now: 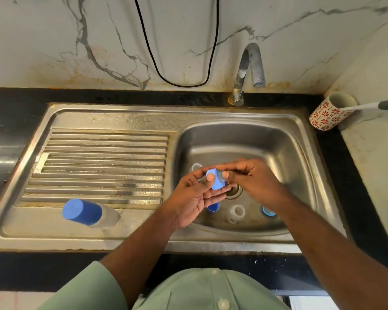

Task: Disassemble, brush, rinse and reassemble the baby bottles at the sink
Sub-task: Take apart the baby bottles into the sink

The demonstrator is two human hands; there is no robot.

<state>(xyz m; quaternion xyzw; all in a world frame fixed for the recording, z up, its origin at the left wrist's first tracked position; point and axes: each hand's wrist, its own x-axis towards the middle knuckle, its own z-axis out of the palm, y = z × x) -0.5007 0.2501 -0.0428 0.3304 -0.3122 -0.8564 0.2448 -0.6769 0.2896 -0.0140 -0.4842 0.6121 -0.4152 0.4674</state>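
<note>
Right now both hands meet over the drain of the sink basin (251, 139), working one small piece between them: the left hand (195, 198) cradles a blue collar ring (216, 183), thumb pressed on its face and fingers curled beneath, while the right hand (253, 180) pinches the clear teat (221, 176) seated in it. Judging by their look, the ring is light, rigid plastic and best held by its rim; the teat is probably soft silicone that gives under pressure, so it should be taken at its thick base, not the tip, and eased through. Both would be slippery if wet. On the basin floor lie a clear part (196, 167) far left of the hands, a blue cap (213, 207) and a perforated clear piece (235, 214) on the near side, and another blue part (268, 211) half hidden under the right wrist. A capped bottle (87, 212) lies on its side on the ribbed steel drainboard (103, 162), near left. The tap (249, 70) stands behind the basin, not running, and a patterned mug (329, 111) holding a brush handle (372, 105) sits on the dark counter at far right, below a stained marble wall with a black cable (152, 54) looping down.
</note>
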